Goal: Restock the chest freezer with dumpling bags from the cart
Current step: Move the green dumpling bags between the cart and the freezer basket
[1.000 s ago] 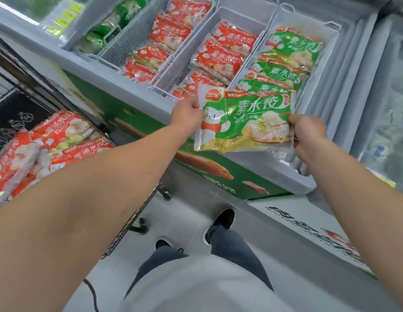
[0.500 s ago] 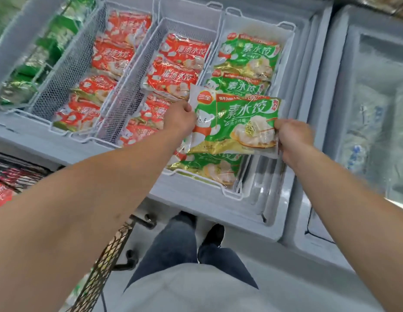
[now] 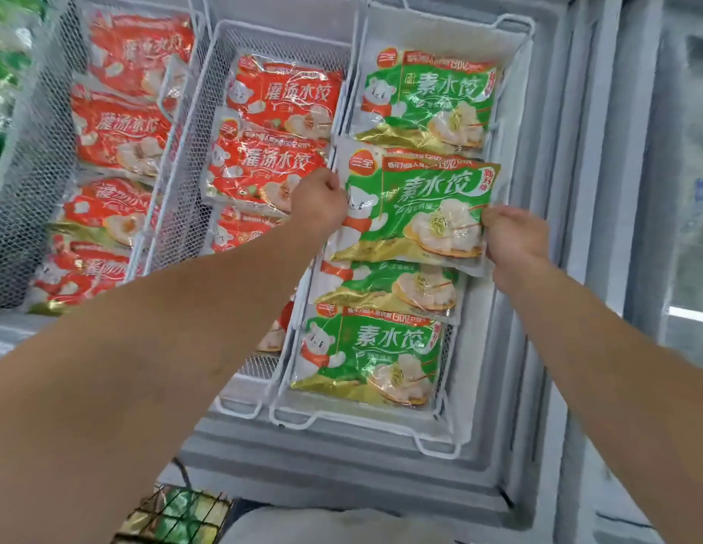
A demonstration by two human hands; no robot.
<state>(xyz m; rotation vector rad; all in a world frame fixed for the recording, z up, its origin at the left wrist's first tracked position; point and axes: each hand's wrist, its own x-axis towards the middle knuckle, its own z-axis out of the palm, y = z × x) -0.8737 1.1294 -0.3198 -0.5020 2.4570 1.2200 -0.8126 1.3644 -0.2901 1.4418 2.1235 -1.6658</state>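
- Since the earlier frames the green dumpling bag [image 3: 416, 214] has been carried from above the freezer's front rim to over the middle of the right-hand wire basket [image 3: 514, 41]; the cart [image 3: 177, 516] is now seen only at the bottom edge.
- Both arms are stretched forward over the chest freezer [image 3: 342, 457], with the bag held flat and face up between them.
- The bag's left edge is pinched by the curled fingers of the left hand [image 3: 318, 202]; its lower right corner is gripped by the right hand [image 3: 514, 237].
- Beneath the held bag, green bags are laid in a row from the basket's far end to its near end; one [image 3: 365, 359] lies at the near end.
- Red bags [image 3: 263, 170] fill the middle basket just beside the left hand.
- A narrow strip of bare basket wall is left along the right edge.
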